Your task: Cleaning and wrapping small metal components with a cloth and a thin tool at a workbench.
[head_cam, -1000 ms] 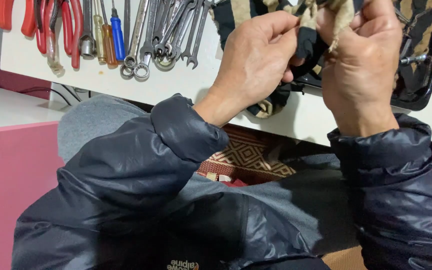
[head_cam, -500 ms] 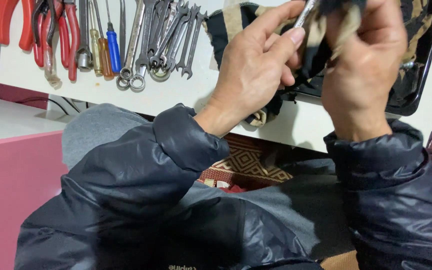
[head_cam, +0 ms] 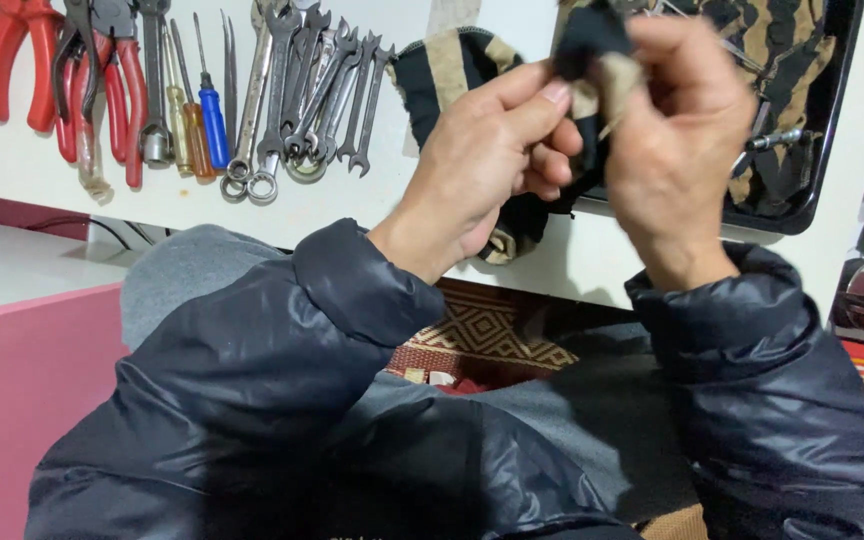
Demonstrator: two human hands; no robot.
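Observation:
Both hands are raised over a white table (head_cam: 352, 215), working a black and tan camouflage cloth (head_cam: 452, 70). My left hand (head_cam: 492, 150) pinches the cloth between thumb and forefinger. My right hand (head_cam: 677, 130) is closed around a bunched part of the same cloth, blurred by motion. Whatever lies inside the bunched cloth is hidden. Dark padded jacket sleeves cover both arms.
A row of wrenches (head_cam: 302, 90), screwdrivers (head_cam: 202, 110) and red-handled pliers (head_cam: 102, 70) lies on the table at the left. A black tray (head_cam: 822, 150) with more camouflage cloth and a metal tool sits at the right. A pink cabinet (head_cam: 22, 400) stands at lower left.
The view has shifted, so the tools sit lower in the picture. My hands have moved slightly apart and my right hand has kept working the cloth.

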